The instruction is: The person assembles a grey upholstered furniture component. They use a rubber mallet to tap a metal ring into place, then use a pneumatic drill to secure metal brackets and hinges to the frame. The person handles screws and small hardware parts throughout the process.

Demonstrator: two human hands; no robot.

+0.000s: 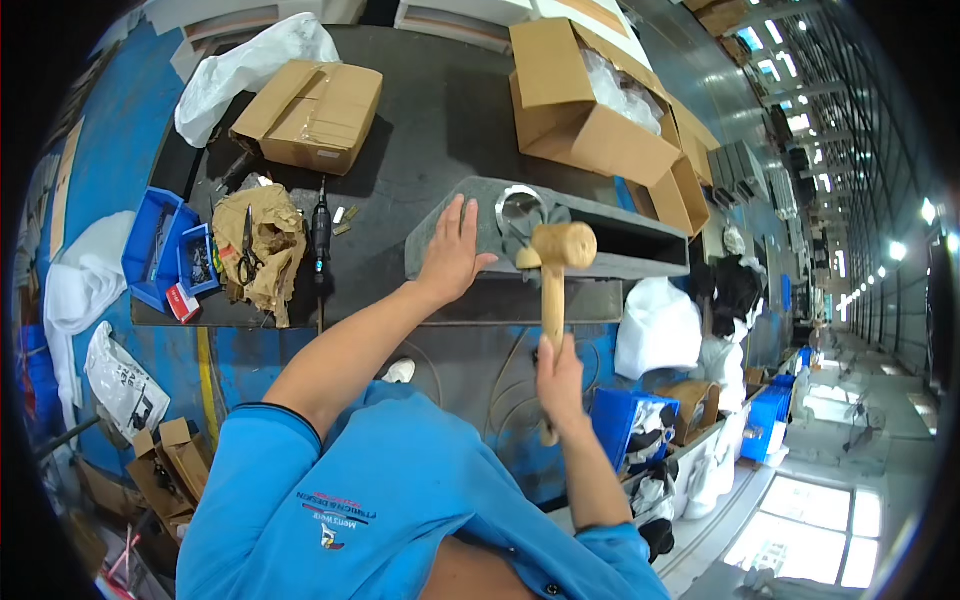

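A grey hollow block (pixel 508 264) lay along the near edge of the counter (pixel 440 90), a metal ring (pixel 519 192) on it. The left hand (pixel 450 260) rested outstretched on the block, grasping nothing; the right hand (pixel 561 378) gripped a wooden mallet (pixel 566 245) by its handle. From the block, a black driver tool (pixel 321 235) lay toward nine o'clock, a taped carton (pixel 330 110) toward ten.

A cardboard box (pixel 325 118) is sitting on the tabletop (pixel 440 110), scissors (pixel 248 243) are lying on crumpled brown paper (pixel 278 230), and blue bins (pixel 140 240) are standing nearby.
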